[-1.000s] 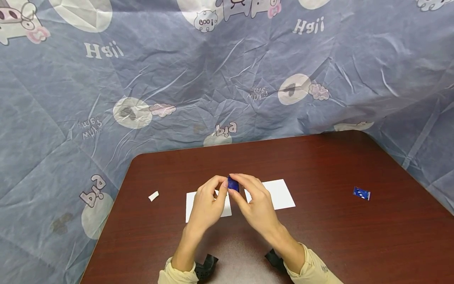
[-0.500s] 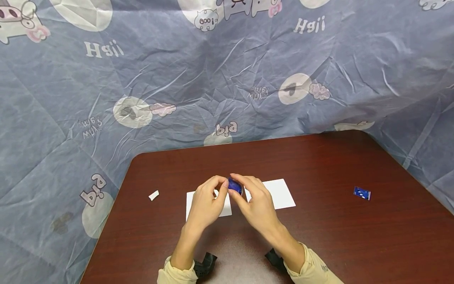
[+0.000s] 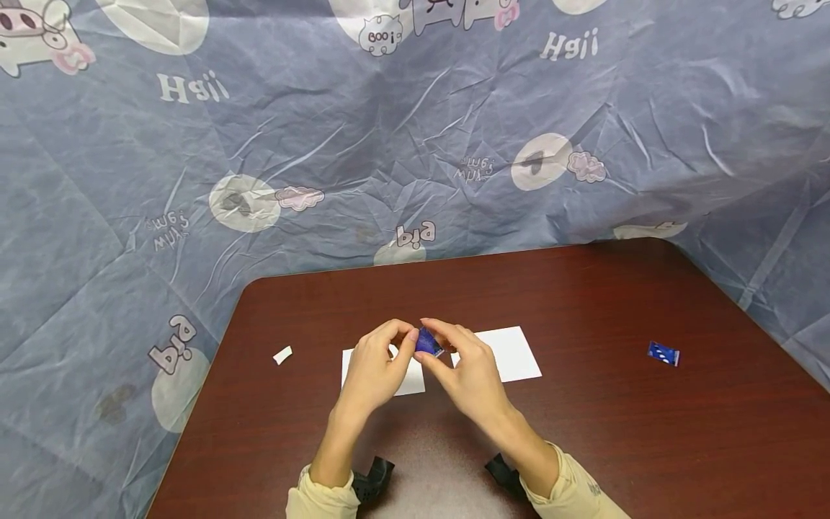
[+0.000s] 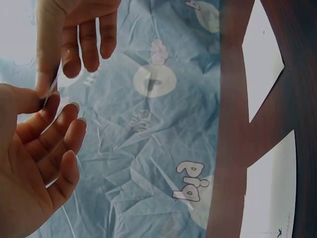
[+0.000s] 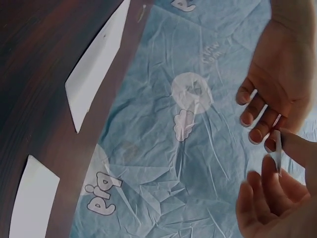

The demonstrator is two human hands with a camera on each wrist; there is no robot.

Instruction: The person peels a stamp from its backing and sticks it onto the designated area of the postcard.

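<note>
A small shiny blue packet (image 3: 429, 343) is up between both hands in the head view. My left hand (image 3: 376, 367) pinches its left edge between thumb and index finger. From the other side my right hand (image 3: 472, 371) holds it, thumb at the lower edge and index finger over the top. Edge-on, the packet (image 5: 278, 151) looks like a thin pale strip in the right wrist view. Fingertips hide part of it in both wrist views, and the remaining fingers of each hand are loosely bent.
Two white sheets (image 3: 509, 355) lie on the dark red-brown table (image 3: 583, 418) beneath the hands. A second blue packet (image 3: 663, 353) with white marks lies at the right, and a small white scrap (image 3: 282, 355) at the left. A printed blue cloth (image 3: 363, 144) hangs behind the table.
The blue packet has turned and bent between the fingers, its lower right corner now showing outward. Both hands have stayed nearly in place.
</note>
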